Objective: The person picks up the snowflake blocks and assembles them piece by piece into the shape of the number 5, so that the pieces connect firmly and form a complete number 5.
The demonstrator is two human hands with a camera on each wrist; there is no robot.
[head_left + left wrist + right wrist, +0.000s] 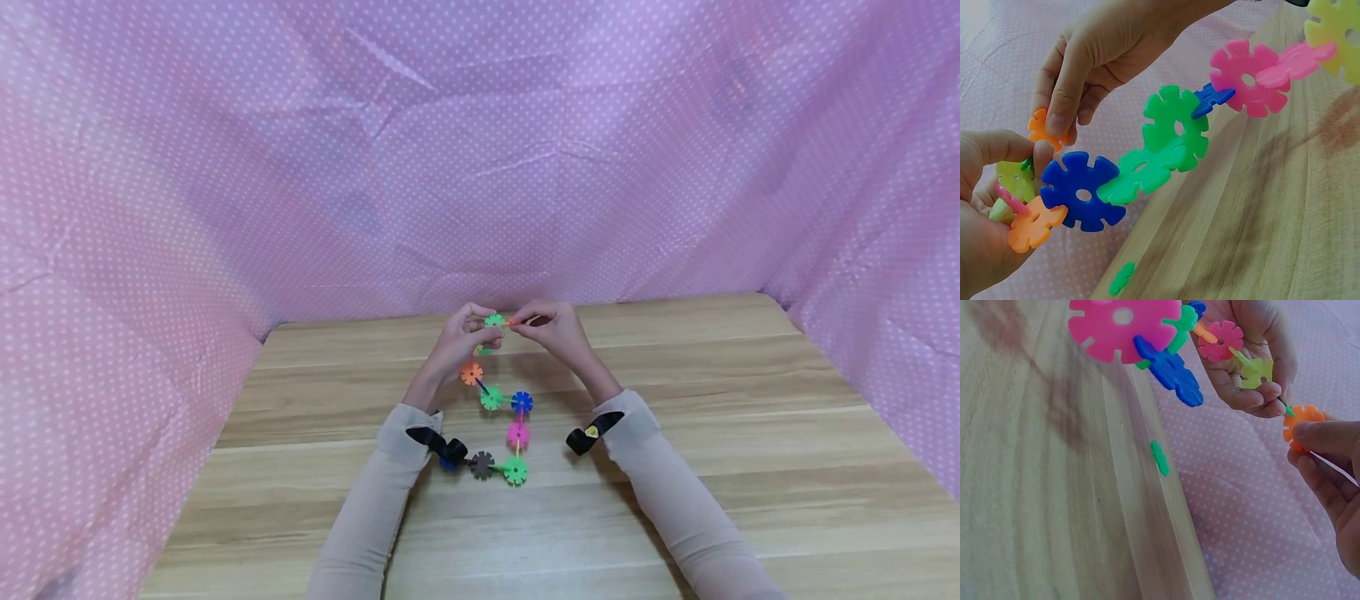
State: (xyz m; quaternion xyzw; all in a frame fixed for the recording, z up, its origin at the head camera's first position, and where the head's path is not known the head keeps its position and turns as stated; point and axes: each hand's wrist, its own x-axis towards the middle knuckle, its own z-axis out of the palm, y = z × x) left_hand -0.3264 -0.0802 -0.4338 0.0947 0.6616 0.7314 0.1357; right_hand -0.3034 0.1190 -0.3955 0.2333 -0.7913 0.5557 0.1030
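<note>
A chain of linked plastic snowflake discs hangs from my left hand point(461, 337), whose fingers and thumb grip yellow-green discs point(1259, 375) at its far end. Between finger and thumb, my right hand point(553, 329) pinches an orange snowflake disc point(1300, 425). This disc meets a green one point(1289, 410) edge-on at the left fingertips. In the left wrist view, an orange disc point(1036, 225), a blue disc point(1083, 190) and green discs point(1175, 125) follow along the chain. Nearer my body come a pink disc point(518, 434) and a dark grey disc point(482, 465). The left fingers partly hide the yellow-green discs.
A loose green disc point(1159, 457) lies near the far edge of the wooden table point(712, 400). Behind the table hangs a pink dotted cloth point(480, 167), which also runs along both sides. Black camera straps point(596, 432) circle the sleeves.
</note>
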